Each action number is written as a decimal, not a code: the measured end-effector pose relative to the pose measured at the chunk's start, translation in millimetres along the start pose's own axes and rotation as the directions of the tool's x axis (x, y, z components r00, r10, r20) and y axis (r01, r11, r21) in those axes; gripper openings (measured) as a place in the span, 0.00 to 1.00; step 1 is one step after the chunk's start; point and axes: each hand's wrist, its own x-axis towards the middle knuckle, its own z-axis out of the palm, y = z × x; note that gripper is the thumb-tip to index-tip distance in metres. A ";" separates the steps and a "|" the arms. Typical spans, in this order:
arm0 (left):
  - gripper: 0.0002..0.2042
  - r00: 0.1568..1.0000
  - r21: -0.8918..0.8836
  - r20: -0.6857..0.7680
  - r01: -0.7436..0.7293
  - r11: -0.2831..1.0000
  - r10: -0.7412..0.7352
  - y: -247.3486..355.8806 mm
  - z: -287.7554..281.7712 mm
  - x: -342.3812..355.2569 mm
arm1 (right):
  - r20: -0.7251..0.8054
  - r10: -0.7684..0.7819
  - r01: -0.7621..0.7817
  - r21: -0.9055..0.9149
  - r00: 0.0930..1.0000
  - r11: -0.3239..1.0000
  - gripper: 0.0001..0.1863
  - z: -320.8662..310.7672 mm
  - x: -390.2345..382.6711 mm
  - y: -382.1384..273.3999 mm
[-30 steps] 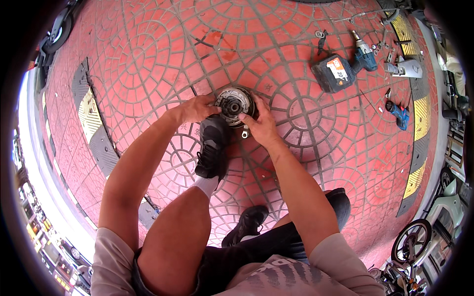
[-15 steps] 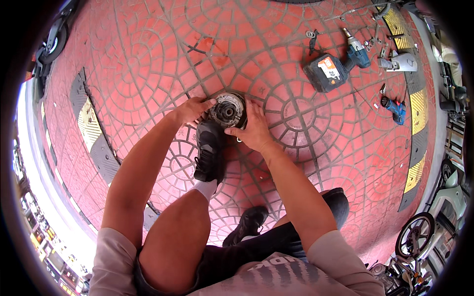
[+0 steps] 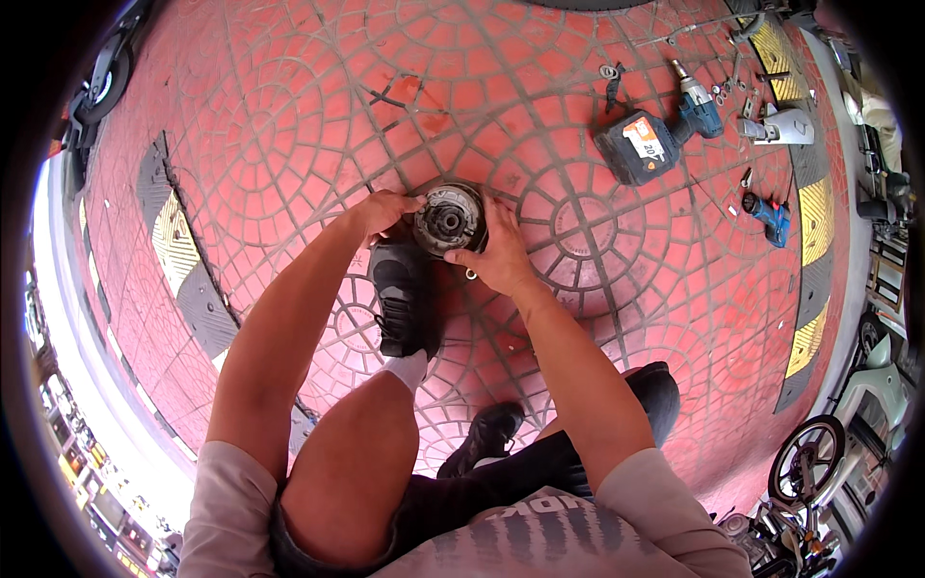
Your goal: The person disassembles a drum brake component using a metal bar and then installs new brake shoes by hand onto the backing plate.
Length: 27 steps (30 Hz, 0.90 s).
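Note:
A round metal drum brake (image 3: 450, 218), grey with curved shoes about a dark centre hole, is on the red paving just beyond my left shoe (image 3: 398, 294). My left hand (image 3: 387, 213) is closed at its left edge, the index finger and thumb by the rim and the other fingers partly hidden. Around its right side curves my right hand (image 3: 501, 249), fingers along the far edge and thumb on the near edge. A small light ring (image 3: 470, 274) lies beside the right thumb.
To the right lie a large cordless impact wrench (image 3: 660, 135), a smaller blue power tool (image 3: 769, 219), loose nuts and sockets, and a grey-white metal part (image 3: 785, 126). Black-and-yellow ramp strips (image 3: 175, 246) flank both sides. A parked motorcycle (image 3: 809, 462) stands at the lower right.
The drum brake has shifted slightly right and nearer me, with both hands still on it. My left shoe has slid a little left, and more of the brake shows.

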 end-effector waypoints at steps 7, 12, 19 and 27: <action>0.51 0.999 -0.071 0.021 -0.042 0.997 0.044 -5.3 -7.9 -15.4 | 0.028 -0.017 0.017 -0.018 0.999 1.000 0.66 -2.8 2.0 -1.2; 0.47 0.969 -0.085 0.046 -0.240 0.967 0.245 -27.1 -11.3 5.0 | 0.041 0.020 -0.019 -0.024 0.999 1.000 0.66 -5.7 0.9 -3.1; 0.24 0.888 0.218 -0.014 -0.446 0.868 0.460 -45.9 2.2 12.2 | 0.037 0.027 -0.027 0.000 0.999 1.000 0.66 -6.0 1.6 1.2; 0.25 0.866 -0.004 0.013 -0.501 0.866 0.501 -50.6 2.7 19.2 | 0.031 -0.017 0.017 0.025 0.999 1.000 0.67 -6.5 0.2 4.8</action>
